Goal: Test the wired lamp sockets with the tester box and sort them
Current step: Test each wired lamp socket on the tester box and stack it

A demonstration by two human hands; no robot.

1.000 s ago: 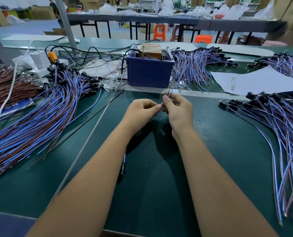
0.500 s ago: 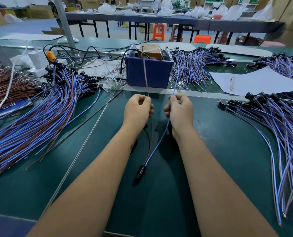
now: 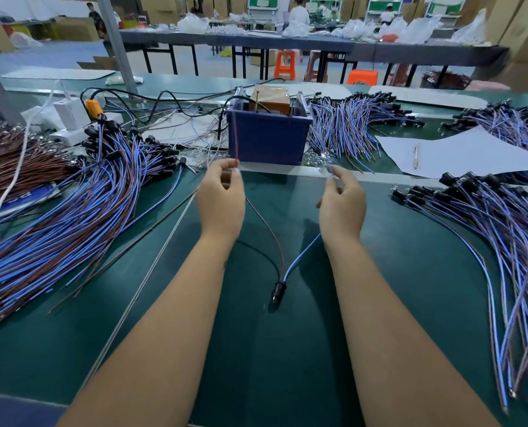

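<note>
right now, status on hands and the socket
Left hand pinches brown lead, right hand pinches blue lead. Socket hangs between the forearms. Path to tester box looks open.

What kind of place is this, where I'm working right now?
Most likely a factory assembly or testing hall: heaps of blue and brown wired sockets cover the green workbench, a blue tester box stands ahead, and more long tables with bagged goods stand behind.
</note>
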